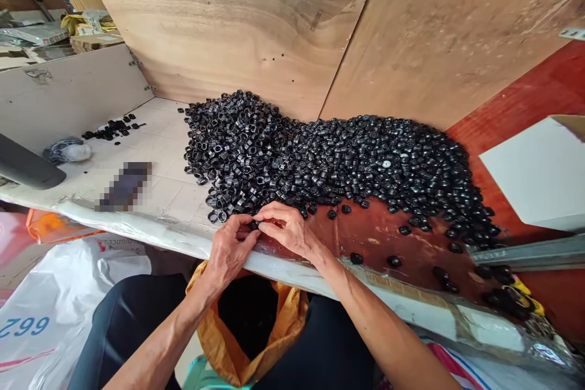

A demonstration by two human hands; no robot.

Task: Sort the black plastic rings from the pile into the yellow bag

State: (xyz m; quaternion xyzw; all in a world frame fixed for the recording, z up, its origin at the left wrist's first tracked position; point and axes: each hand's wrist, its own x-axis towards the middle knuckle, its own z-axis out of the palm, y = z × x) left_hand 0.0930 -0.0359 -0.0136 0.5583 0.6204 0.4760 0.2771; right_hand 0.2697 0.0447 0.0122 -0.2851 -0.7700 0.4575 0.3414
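A large heap of small black plastic rings (320,158) spreads along the back of the bench, with a few lying loose on the reddish-brown board (365,234). At the heap's front edge my left hand (228,250) and my right hand (287,228) meet. Their fingertips pinch a small black ring (254,225) between them, and the fingers hide most of it. Below the hands, an orange-yellow bag (247,332) hangs open over my lap, its inside dark.
Plywood boards (219,30) wall the back of the bench. A smaller black pile (112,129) and a pixelated dark object (125,186) lie on the pale left surface (171,192). A white box (539,177) and a metal rail (530,253) are at right.
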